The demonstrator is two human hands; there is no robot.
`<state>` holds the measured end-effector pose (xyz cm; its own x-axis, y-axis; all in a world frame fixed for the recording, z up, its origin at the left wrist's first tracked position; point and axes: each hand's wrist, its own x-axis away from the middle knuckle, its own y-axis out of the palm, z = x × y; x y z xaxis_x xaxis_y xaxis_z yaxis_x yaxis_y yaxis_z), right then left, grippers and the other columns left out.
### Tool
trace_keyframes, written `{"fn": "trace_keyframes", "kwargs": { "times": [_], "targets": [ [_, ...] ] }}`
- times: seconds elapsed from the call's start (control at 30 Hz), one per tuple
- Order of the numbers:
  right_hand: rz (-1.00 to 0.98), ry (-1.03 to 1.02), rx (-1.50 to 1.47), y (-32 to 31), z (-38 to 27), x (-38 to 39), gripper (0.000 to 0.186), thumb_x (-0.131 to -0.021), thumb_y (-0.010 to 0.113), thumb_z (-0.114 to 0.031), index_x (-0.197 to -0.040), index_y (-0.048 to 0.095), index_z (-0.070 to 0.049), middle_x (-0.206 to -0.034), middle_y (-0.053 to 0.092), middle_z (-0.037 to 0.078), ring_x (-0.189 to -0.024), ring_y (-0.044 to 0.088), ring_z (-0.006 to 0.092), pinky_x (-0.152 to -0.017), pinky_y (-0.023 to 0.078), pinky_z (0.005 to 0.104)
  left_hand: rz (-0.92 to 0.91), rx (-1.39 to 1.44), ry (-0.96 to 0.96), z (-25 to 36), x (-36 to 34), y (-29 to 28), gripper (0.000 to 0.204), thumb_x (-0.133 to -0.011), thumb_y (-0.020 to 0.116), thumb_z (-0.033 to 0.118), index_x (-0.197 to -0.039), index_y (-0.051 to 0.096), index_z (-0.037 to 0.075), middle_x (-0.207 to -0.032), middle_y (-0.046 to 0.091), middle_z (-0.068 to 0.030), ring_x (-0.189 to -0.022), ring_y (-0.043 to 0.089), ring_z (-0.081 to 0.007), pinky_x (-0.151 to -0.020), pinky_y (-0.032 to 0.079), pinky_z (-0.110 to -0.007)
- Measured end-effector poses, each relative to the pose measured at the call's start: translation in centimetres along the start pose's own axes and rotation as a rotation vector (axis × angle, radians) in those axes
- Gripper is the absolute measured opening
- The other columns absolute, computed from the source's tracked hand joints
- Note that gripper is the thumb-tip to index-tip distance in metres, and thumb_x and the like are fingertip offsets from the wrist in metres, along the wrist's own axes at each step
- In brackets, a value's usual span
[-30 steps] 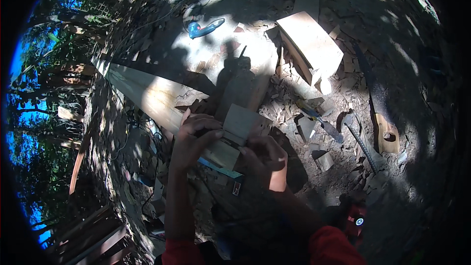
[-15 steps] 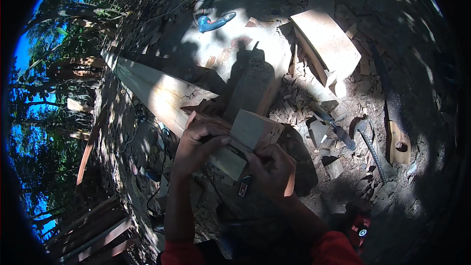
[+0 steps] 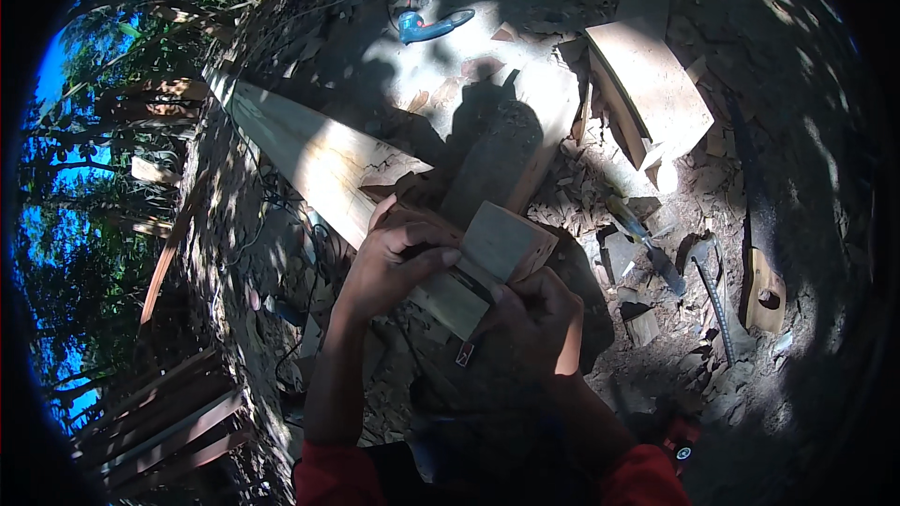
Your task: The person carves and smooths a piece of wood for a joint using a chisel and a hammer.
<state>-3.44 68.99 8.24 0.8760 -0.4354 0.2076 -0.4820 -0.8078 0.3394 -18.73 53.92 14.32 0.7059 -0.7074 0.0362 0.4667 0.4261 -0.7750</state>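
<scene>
Left grip (image 3: 398,258), right grip (image 3: 546,314) on timber (image 3: 455,307)

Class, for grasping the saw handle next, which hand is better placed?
Likely the right hand: both hands are at the board, but the saw handle lies to its right, farther from the left hand.

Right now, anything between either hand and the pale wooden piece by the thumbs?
Nothing visible: left hand and right hand are both at the pale wooden piece, though exact contact is unclear. The square-faced wooden block sits beyond it, not between.
</scene>
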Motion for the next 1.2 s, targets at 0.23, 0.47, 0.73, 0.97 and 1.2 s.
{"fn": "trace_keyframes", "kwargs": {
  "times": [0.23,0.47,0.73,0.97,1.2],
  "targets": [
    [0.033,-0.247,0.089,0.5,-1.2,0.8,0.010,-0.091,0.071,-0.004,-0.089,0.064,0.002,-0.074,0.069,0.008,-0.064,0.065,0.0090,-0.060,0.050,0.0246,0.168,0.333,0.114,1.0,1.7,0.6,0.011,-0.086,0.074,0.008,-0.097,0.074,0.006,-0.099,0.073,-0.0050,-0.095,0.066,-0.0175,-0.087,0.049,-0.034],
    [-0.332,-0.024,0.163,-0.4,-8.4,-3.9,0.020,-0.095,0.070,-0.017,-0.103,0.070,0.002,-0.080,0.069,0.005,-0.067,0.062,0.0060,-0.060,0.048,0.0226,0.027,0.887,-0.258,6.6,4.3,1.0,0.031,-0.094,0.069,0.014,-0.121,0.064,0.001,-0.102,0.073,-0.0077,-0.091,0.070,-0.0106,-0.079,0.056,-0.026],
    [-0.206,-0.322,0.244,0.2,-4.6,-1.2,0.022,-0.093,0.070,-0.013,-0.108,0.072,0.002,-0.088,0.072,0.008,-0.079,0.067,0.0117,-0.072,0.052,0.0258,0.210,1.012,-0.374,4.4,4.6,2.6,0.030,-0.097,0.064,0.018,-0.117,0.063,-0.004,-0.096,0.073,-0.0123,-0.081,0.074,-0.0187,-0.076,0.059,-0.030],
    [-0.041,-0.096,0.050,0.4,-2.7,4.0,0.015,-0.088,0.072,0.001,-0.104,0.071,0.001,-0.088,0.072,0.005,-0.082,0.066,0.0077,-0.072,0.051,0.0240,0.175,0.969,-0.453,5.6,6.8,3.3,0.030,-0.097,0.062,0.020,-0.115,0.066,-0.003,-0.092,0.073,-0.0108,-0.079,0.072,-0.0168,-0.068,0.057,-0.029],
    [0.052,-0.115,-0.037,0.1,-0.6,3.0,0.010,-0.089,0.072,0.003,-0.098,0.071,0.001,-0.086,0.071,0.004,-0.081,0.065,0.0076,-0.072,0.050,0.0241,0.268,0.479,-0.514,6.8,5.4,3.3,0.034,-0.096,0.067,0.023,-0.117,0.070,-0.003,-0.090,0.074,-0.0106,-0.079,0.071,-0.0127,-0.069,0.056,-0.026]
  ]
}}
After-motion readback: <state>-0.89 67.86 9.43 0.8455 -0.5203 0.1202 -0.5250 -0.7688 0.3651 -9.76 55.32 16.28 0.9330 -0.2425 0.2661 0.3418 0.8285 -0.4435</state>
